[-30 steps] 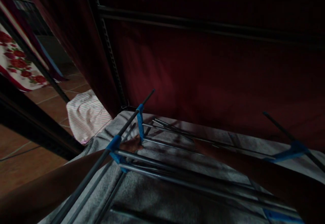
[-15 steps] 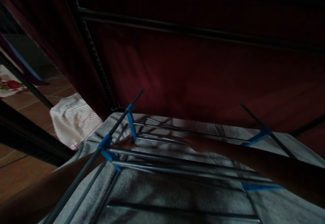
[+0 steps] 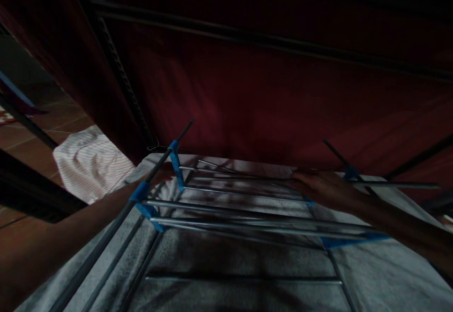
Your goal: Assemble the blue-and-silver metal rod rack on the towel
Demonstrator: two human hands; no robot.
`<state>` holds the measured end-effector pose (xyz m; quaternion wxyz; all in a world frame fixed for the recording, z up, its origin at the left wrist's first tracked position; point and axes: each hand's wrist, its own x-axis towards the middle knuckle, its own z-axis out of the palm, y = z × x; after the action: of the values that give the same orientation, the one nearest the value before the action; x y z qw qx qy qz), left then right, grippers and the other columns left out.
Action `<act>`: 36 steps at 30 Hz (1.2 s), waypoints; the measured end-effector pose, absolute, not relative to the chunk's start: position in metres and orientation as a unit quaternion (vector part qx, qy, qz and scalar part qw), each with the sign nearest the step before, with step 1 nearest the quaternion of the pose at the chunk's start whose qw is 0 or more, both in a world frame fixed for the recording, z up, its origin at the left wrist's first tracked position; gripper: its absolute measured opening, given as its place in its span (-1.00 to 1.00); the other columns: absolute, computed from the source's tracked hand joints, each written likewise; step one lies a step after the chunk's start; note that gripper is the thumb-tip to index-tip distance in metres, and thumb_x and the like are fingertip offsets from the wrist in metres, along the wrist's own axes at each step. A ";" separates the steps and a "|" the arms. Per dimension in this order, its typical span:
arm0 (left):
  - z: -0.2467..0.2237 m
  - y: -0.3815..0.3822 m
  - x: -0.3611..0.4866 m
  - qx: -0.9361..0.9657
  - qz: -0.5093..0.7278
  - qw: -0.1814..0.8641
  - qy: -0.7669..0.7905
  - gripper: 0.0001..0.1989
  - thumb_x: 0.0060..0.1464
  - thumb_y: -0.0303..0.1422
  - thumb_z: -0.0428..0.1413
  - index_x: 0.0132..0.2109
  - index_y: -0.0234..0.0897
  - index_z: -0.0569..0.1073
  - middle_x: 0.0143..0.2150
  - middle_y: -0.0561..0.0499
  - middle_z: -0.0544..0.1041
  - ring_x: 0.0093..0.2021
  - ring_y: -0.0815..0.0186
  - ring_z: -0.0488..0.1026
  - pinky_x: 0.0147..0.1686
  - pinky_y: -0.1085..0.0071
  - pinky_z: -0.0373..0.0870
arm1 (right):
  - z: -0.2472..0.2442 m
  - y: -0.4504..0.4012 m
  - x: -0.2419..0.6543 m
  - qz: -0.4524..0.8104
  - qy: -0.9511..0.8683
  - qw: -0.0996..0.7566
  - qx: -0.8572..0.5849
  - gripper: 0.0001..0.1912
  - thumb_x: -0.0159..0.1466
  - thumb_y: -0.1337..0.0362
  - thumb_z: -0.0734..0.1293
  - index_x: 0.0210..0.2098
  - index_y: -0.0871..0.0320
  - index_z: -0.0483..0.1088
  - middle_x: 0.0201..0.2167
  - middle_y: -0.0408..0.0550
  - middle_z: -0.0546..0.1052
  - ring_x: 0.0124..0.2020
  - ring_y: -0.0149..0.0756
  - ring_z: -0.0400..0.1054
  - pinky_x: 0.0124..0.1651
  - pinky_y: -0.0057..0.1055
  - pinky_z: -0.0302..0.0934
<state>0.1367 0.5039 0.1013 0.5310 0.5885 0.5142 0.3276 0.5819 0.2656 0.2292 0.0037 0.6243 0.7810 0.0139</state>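
Rack (image 3: 247,227) of metal rods sits on a blanket (image 3: 382,274) before the red curtain (image 3: 247,104). Curtain-side, the right hand (image 3: 314,184) seems to have fingers closed around a loose rod (image 3: 399,185); left hand's (image 3: 163,172) grip: cannot tell. Apparently fitting rods; next calls for careful aligning.

The single view looked from the person's head, forward and steeply down, from close above the near side of the metal-rod rack (image 3: 244,214). It faced a red curtain (image 3: 269,113) beyond the grey cloth (image 3: 233,260), caught tiled floor (image 3: 69,118) at far left, and, in such dimness, seemed slightly tilted.
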 end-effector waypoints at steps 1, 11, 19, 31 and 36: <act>0.115 0.505 0.139 0.580 0.354 0.539 0.498 -0.82 0.03 -0.34 0.16 -0.19 -0.27 0.41 -0.32 -0.03 0.58 -0.30 0.27 0.49 -0.33 0.46 0.43 | 0.227 0.266 0.581 0.036 0.778 -0.006 0.628 -0.66 0.42 0.10 0.08 -0.11 0.06 0.42 -0.21 -0.04 0.56 -0.23 -0.18 0.48 -0.24 -0.32 0.24; 0.191 0.496 0.178 0.464 0.409 0.661 0.425 -0.64 0.26 -0.19 0.03 -0.05 -0.43 0.51 -0.30 -0.18 0.58 -0.38 0.24 0.55 -0.41 0.40 0.53 | 0.195 0.299 0.554 0.058 0.776 -0.071 0.623 -0.63 0.45 0.10 0.04 0.00 0.05 0.40 -0.11 -0.06 0.57 -0.15 -0.18 0.49 -0.17 -0.32 0.28; 0.187 0.501 0.175 0.481 0.420 0.632 0.439 -0.75 0.23 -0.32 0.07 -0.10 -0.42 0.53 -0.39 -0.11 0.54 -0.50 0.31 0.51 -0.53 0.48 0.52 | 0.185 0.308 0.558 0.007 0.777 -0.101 0.622 -0.59 0.45 0.10 0.01 0.06 0.04 0.38 0.01 -0.02 0.53 -0.02 -0.14 0.45 -0.02 -0.22 0.32; 0.180 0.511 0.171 0.509 0.407 0.628 0.426 -0.75 0.24 -0.30 0.07 -0.14 -0.40 0.54 -0.32 -0.13 0.55 -0.49 0.32 0.51 -0.52 0.47 0.53 | 0.189 0.318 0.560 0.021 0.774 -0.066 0.629 -0.51 0.45 0.09 -0.04 0.09 0.05 0.40 -0.05 0.02 0.56 -0.10 -0.13 0.48 -0.04 -0.19 0.33; 0.184 0.510 0.169 0.508 0.390 0.630 0.440 -0.74 0.22 -0.27 0.09 -0.11 -0.37 0.53 -0.35 -0.10 0.54 -0.52 0.30 0.50 -0.59 0.48 0.47 | 0.197 0.331 0.564 0.051 0.778 -0.043 0.625 -0.51 0.45 0.07 -0.04 0.03 0.02 0.43 -0.06 -0.03 0.57 -0.16 -0.17 0.49 -0.12 -0.27 0.30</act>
<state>0.1694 0.5098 0.1837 0.6296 0.5075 0.4405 0.3899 0.5638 0.3305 0.1969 -0.0434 0.6246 0.7781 0.0513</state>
